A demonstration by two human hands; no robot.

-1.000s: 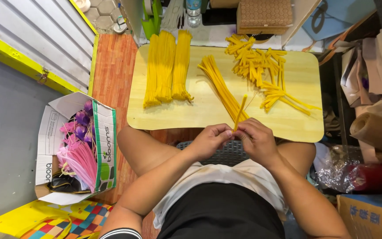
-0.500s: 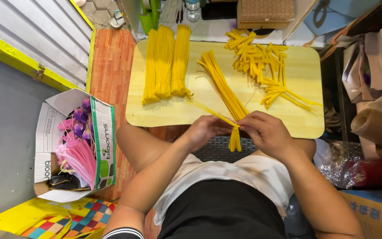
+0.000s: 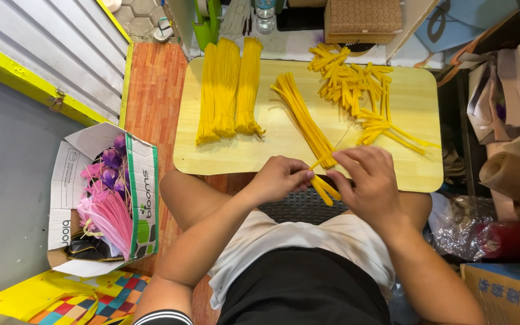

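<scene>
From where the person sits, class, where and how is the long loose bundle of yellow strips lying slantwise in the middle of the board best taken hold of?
Grip the long yellow bundle near its lower end, where the strips stay packed together close to the wooden board's near edge. Come from above with fingers across its narrow width, since it lies flat and slanted; its far end looks a little looser. The left hand and right hand already pinch a few strips there.

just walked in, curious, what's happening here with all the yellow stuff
A seated person holds a small bunch of yellow strips between both hands, left hand and right hand, at the near edge of a light wooden board. On the board lie three long yellow bundles, a slanted bundle and a loose pile of short yellow pieces. An open cardboard box with pink and purple pieces sits beside the left leg.
</scene>
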